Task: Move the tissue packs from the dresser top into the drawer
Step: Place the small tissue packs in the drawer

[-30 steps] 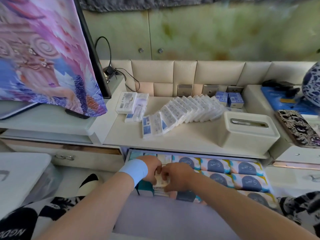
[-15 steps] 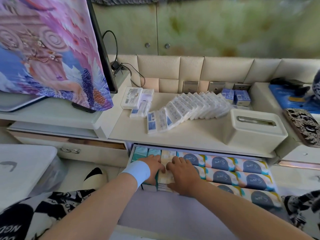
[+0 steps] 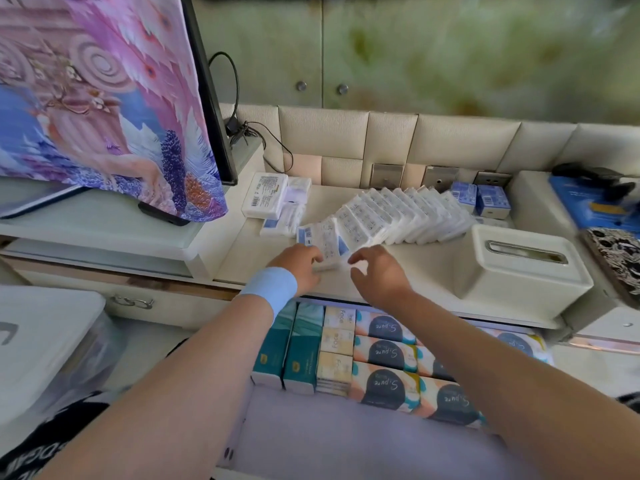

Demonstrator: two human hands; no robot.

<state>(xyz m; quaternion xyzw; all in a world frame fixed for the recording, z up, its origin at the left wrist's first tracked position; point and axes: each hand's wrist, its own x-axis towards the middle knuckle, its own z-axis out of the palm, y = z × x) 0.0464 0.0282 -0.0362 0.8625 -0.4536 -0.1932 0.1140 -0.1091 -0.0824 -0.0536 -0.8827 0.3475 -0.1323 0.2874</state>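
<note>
- Your hands have left the drawer (image 3: pixel 346 441), which stands open below and in front of the white tissue box (image 3: pixel 519 268). They have come up onto the dresser top (image 3: pixel 426 271), just left of that box.
- Your left hand (image 3: pixel 299 268) has its fingers curled on the lower edge of the front pack (image 3: pixel 327 242), the end of the row farthest left of the tissue box. That pack sits on the top, tilted against its neighbours.
- Your right hand (image 3: pixel 379 275) is spread, fingers loosely bent, holding nothing. It hovers just beside the same pack, on the side nearer the tissue box.
- The other tissue packs (image 3: pixel 408 216) lean in a slanted row behind and to the left of the tissue box.
- The stored packs (image 3: pixel 384 358) fill the drawer's back part, below the tissue box, and the near lining is bare, so room remains.
- My reading is that the last load is set down and a fresh pickup is starting. With a long row left, you are far from done.
</note>
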